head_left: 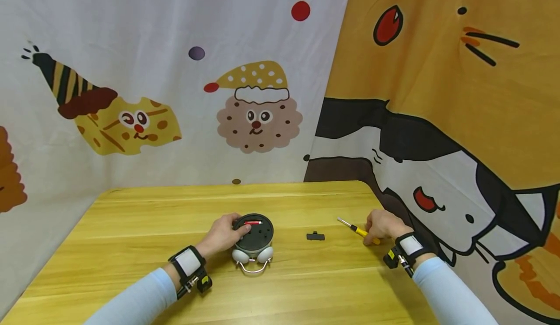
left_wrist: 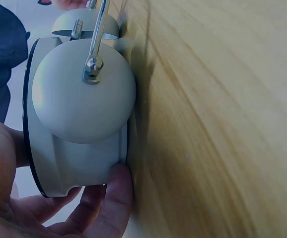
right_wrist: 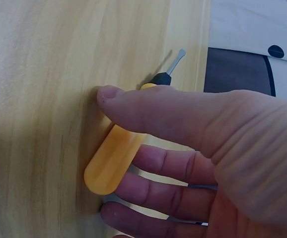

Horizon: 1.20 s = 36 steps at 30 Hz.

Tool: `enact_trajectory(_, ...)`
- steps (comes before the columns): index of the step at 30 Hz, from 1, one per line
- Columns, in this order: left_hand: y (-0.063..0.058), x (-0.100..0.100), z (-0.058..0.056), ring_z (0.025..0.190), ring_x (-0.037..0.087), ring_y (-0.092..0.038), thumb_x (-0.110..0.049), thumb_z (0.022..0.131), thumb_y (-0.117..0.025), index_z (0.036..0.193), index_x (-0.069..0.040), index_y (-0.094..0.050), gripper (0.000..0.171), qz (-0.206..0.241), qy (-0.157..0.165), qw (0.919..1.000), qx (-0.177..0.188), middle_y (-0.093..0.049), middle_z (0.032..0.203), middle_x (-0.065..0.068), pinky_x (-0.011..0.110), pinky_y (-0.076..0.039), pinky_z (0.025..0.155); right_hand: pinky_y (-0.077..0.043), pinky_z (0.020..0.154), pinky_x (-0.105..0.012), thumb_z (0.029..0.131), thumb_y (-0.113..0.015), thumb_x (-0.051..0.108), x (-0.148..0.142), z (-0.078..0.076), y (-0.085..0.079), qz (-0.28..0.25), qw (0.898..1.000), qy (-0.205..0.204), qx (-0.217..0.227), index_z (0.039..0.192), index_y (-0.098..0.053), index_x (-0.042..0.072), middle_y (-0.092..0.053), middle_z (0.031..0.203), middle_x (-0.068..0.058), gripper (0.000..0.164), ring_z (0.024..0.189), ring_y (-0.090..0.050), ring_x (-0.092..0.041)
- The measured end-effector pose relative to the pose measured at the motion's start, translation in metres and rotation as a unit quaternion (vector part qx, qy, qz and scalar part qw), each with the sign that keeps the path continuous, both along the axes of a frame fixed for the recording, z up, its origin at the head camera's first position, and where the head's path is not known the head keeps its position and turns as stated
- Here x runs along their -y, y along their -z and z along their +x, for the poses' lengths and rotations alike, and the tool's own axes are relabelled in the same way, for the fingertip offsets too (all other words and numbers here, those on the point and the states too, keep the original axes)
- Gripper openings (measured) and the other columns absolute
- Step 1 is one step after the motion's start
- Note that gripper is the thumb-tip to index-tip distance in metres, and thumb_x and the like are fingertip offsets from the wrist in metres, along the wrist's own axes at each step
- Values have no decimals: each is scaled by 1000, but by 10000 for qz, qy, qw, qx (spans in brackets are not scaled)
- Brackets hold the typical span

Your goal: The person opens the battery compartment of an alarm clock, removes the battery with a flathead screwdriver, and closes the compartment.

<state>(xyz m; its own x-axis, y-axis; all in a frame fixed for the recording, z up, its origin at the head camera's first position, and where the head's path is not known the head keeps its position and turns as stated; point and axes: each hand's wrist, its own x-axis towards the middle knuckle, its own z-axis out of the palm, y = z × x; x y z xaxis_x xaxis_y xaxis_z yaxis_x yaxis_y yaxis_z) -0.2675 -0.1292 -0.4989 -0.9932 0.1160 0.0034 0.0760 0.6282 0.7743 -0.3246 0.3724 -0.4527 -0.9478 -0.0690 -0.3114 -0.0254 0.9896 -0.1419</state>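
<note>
A twin-bell alarm clock (head_left: 258, 241) lies face down on the table, its black back upward and its bells and wire handle toward me. In its back shows a red battery (head_left: 252, 223). My left hand (head_left: 220, 236) grips the clock by its left side, thumb on the back; in the left wrist view the fingers curl round the pale casing (left_wrist: 79, 163). At the right, my right hand (head_left: 386, 224) holds a small screwdriver (right_wrist: 114, 153) by its yellow handle, thumb across it and fingers on its other side. Its metal tip points away, to the upper left in the head view.
Between the clock and the screwdriver lies a small black battery cover (head_left: 315, 236) on the wooden table (head_left: 175, 208). Behind the table hangs a printed curtain (head_left: 166, 38), and a cat-patterned cloth (head_left: 420, 82) hangs along the right edge.
</note>
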Motion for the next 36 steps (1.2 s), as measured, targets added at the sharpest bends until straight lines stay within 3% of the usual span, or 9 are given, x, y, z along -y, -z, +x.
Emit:
enact_trajectory(7,2,-1,0,100,18,-72,-30,105,-79,135,0,-74,43,-38,-35,10000,-14,-80,120,15,35,-59,84,-47,67,-34,78,-104,31,1,0,2,-19,9999,101,69,96,-78,14,-71,87,-2,36,80,-63,-21)
enact_trajectory(17,0,-1,0,95,18,-69,-30,105,-79,132,0,-74,40,-33,-52,10000,50,-80,115,13,32,-56,81,-48,69,-34,79,-103,26,3,1,5,-75,9997,183,121,92,-80,14,-73,88,-2,29,83,-65,-22)
enact_trajectory(26,-3,-1,0,92,17,-68,-30,106,-79,129,-1,-74,37,3,-25,10000,89,-79,111,11,30,-54,78,-50,62,-32,84,-98,22,5,1,12,-292,9990,-112,-333,87,-78,12,-71,82,-2,22,72,-64,-20)
enact_trajectory(36,1,-1,0,94,18,-67,-30,105,-80,127,-3,-76,35,-45,-70,10000,37,-78,111,10,32,-55,80,-46,63,-33,94,-90,25,8,-2,18,-319,9951,-344,-867,88,-80,13,-70,83,0,16,74,-60,-20)
